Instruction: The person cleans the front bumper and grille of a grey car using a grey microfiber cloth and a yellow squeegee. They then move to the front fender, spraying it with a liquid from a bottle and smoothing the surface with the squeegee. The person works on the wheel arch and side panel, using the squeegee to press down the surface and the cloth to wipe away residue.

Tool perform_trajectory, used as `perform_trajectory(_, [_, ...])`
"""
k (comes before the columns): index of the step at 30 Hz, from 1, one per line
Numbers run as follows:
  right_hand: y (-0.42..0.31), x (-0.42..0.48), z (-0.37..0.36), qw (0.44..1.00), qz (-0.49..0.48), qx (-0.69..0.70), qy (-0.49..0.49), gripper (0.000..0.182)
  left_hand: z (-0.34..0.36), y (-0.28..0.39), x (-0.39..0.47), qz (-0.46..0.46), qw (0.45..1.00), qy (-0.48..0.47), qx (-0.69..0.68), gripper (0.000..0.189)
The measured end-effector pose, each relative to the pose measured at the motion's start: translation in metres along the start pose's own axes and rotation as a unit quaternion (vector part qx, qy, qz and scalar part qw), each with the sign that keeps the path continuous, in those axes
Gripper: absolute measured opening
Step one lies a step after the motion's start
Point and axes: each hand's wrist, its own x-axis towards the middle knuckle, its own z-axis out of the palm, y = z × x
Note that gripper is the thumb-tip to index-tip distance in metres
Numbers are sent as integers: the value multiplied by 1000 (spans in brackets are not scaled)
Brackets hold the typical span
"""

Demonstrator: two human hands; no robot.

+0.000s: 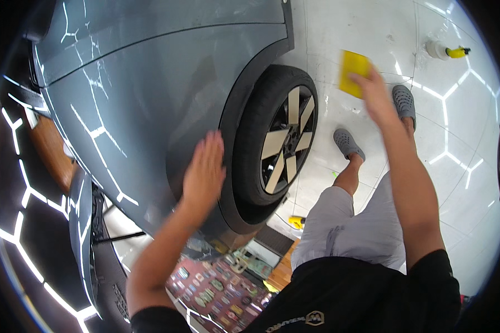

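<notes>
My left hand lies flat, or nearly so, against the grey car's body panel, beside the dark wheel arch trim. Its fingers look close together, and no object shows in it. Over the floor on the right, away from the car, my right hand holds a flat yellow squeegee-like card, blurred by motion. Between the two hands is the car's wheel, a black tyre with light blade-shaped inserts in the rim.
A spray bottle with a yellow head is on the glossy tiled floor at the upper right. My feet in grey clogs are near the wheel. A yellow tool and a dark mat lie past the car's end.
</notes>
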Motion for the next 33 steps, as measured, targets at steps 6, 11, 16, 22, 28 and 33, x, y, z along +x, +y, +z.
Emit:
perform_trajectory(6, [-90,-28,233,989,-135,-47,31,34,8,118,-206,92,882,-228,-401,55])
perform_trajectory(11, [-37,-251,286,889,-453,-26,-70,46,26,165,-238,72,830,-189,-519,45])
perform_trajectory(16, [35,-277,249,834,-439,-78,-324,44,35,128,-199,119,894,-159,-401,51])
perform_trajectory(22, [23,-149,161,993,-112,-41,11,29,-9,4,-104,69,987,-92,-111,64])
perform_trajectory(28, [109,-133,19,959,154,-226,74,38,-42,-75,113,-5,1000,-15,-3,65])
perform_trajectory(33, [162,-108,-55,974,199,-64,91,42,0,-56,324,34,996,-6,82,66])
